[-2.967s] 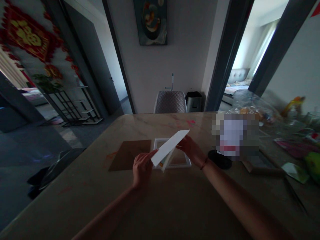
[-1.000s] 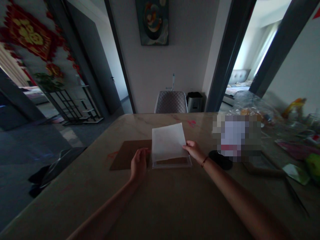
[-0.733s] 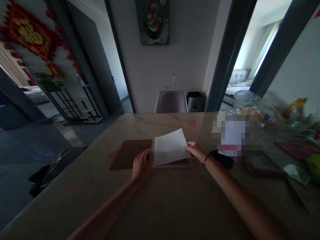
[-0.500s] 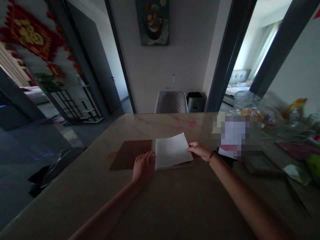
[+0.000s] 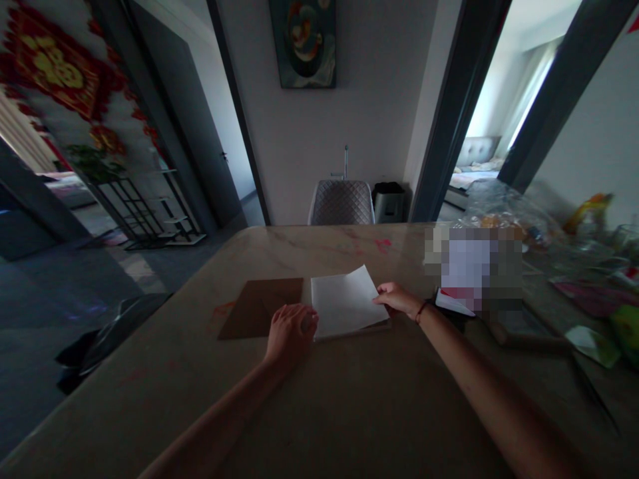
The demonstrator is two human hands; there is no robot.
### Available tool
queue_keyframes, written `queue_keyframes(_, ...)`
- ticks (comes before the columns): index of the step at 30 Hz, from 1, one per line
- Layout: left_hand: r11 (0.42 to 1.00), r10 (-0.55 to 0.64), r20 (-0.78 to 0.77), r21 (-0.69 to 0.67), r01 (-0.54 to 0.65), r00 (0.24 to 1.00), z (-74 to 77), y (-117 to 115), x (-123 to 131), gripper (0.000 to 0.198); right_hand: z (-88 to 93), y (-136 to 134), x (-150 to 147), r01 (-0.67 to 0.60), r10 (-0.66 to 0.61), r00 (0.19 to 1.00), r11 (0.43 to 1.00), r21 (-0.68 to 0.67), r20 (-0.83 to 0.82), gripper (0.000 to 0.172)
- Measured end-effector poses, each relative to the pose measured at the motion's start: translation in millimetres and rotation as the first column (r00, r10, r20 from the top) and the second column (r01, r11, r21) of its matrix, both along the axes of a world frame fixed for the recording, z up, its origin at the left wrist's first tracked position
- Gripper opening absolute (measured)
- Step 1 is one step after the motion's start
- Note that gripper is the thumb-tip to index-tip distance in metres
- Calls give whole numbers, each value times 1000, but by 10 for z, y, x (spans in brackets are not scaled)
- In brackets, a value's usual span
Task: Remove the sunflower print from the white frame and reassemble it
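Observation:
White paper sheets (image 5: pixel 344 303) lie on the table, their upper right corner raised a little. At their right edge my right hand (image 5: pixel 397 299), with a red band at the wrist, pinches the paper between thumb and fingers. My left hand (image 5: pixel 291 329) rests at the lower left edge of the sheets, its fingers bent and curled; whether anything is between them is hidden. A brown cover (image 5: pixel 259 306) lies flat to the left, partly under my left hand.
On the right of the table (image 5: pixel 349 412) are a book (image 5: pixel 454 303), a dark tray-like object (image 5: pixel 532 329), a clear plastic bag (image 5: pixel 499 206) and a green packet (image 5: pixel 624 332). A quilted chair (image 5: pixel 342 203) stands beyond the far edge.
My left hand has shifted slightly right, onto the edge of the paper. My right hand stays on the right edge, and the sheets have moved very slightly.

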State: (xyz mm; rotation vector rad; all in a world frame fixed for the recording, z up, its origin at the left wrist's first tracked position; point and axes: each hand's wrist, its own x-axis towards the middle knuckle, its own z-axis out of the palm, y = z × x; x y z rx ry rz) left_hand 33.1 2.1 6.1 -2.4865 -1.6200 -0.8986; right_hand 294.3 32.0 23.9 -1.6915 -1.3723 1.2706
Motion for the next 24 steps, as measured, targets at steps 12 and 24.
queue_keyframes(12, 999, -39, -91, -2, 39, 995, -49, 16, 5, 27, -188, 102, -45, -52, -14, 959, 973, 224, 284, 2)
queue_keyframes(24, 999, -39, -88, -23, 38, 995, -27, 16, 17, 27, -184, 35, -59, -118, -58, 848, 948, 295, 527, 57)
